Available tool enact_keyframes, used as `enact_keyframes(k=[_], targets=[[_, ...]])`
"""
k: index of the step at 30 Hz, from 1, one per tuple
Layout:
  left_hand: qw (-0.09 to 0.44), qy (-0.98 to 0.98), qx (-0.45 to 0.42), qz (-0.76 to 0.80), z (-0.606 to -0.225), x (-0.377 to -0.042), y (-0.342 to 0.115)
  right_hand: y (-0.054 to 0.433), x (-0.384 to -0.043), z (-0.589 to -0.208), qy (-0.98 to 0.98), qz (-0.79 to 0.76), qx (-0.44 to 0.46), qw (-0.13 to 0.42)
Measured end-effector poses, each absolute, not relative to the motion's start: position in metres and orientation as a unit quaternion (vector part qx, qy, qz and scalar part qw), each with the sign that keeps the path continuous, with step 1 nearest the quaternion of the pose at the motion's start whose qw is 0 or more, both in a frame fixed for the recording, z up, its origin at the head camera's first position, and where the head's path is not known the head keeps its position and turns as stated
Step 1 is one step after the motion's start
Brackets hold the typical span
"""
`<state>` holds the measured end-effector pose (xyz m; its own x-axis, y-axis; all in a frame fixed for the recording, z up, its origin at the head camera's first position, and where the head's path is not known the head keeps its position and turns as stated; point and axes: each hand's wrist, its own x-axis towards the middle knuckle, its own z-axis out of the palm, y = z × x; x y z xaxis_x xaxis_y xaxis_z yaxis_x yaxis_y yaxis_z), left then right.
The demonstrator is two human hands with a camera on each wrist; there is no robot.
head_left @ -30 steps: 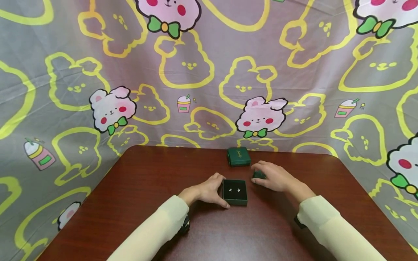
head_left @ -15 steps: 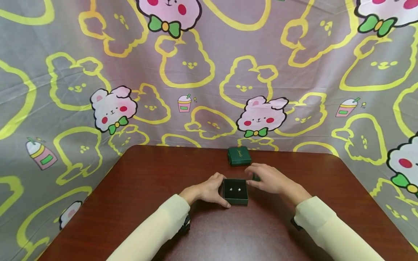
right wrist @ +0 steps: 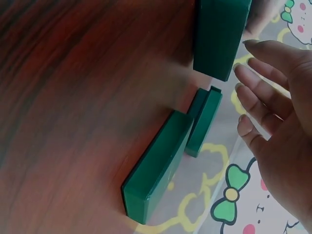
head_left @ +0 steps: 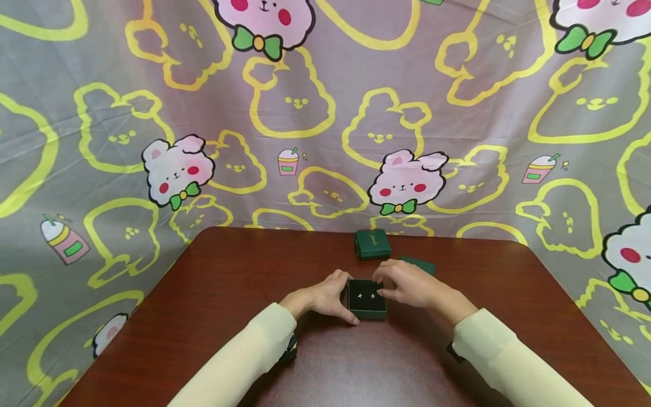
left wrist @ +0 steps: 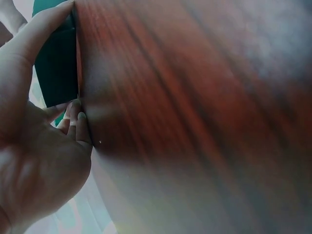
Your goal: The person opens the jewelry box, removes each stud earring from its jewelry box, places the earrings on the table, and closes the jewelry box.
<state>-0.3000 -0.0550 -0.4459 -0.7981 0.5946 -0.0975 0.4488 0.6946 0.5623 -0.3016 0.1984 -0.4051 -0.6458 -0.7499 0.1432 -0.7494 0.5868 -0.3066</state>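
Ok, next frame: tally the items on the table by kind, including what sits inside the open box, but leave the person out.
Green boxes: 2, an open green box and a gold-lettered box behind it
Green lid, judging by its flat shape: 1
Star-shaped studs: 2
Total: 5

Your left hand (head_left: 325, 297) holds a little box (head_left: 367, 315) with two tiny stars (head_left: 373, 295) inside. Your right hand (head_left: 412, 284) is at its right edge. Farther back are a green lid (head_left: 421, 264) and a green case (head_left: 373, 244).
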Motion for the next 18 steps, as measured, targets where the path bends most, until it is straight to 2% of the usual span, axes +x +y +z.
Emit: enact_keyframes(k=[18], targets=[[0.151, 0.909, 0.284, 0.266, -0.4455, -0.3032, -0.0550, 0.1888, -0.3050, -0.4149, 0.887, -0.141, -0.440, 0.000]])
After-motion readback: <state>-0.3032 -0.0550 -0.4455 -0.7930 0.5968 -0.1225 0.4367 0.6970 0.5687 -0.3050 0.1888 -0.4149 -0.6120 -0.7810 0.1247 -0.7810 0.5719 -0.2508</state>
